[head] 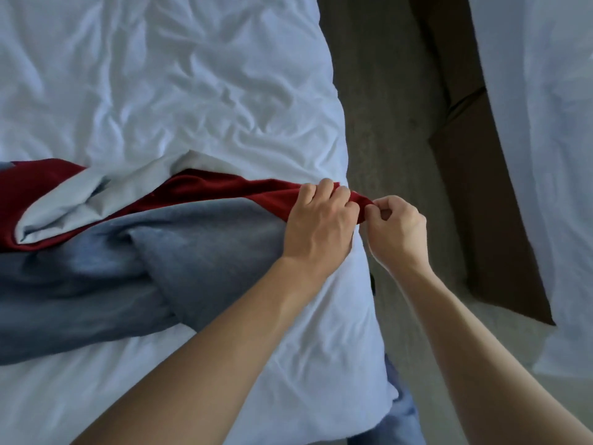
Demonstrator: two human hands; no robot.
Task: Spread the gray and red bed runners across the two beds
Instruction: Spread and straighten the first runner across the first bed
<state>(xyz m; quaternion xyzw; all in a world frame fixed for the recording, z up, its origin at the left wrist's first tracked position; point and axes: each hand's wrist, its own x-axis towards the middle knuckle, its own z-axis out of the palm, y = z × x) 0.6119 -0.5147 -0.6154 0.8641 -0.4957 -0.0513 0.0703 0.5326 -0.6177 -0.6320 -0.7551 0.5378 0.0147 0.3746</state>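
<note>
A gray and red bed runner lies bunched and twisted across the near bed, which has a wrinkled white cover. Its red band runs toward the bed's right edge, the gray part is folded below it, and a pale lining shows at the left. My left hand grips the red edge at the bed's right side. My right hand pinches the same red corner just beyond the edge. A second white bed stands at the right.
A strip of gray carpet floor separates the two beds. The second bed's dark brown base borders the aisle. My blue trouser leg shows beside the near bed's lower corner.
</note>
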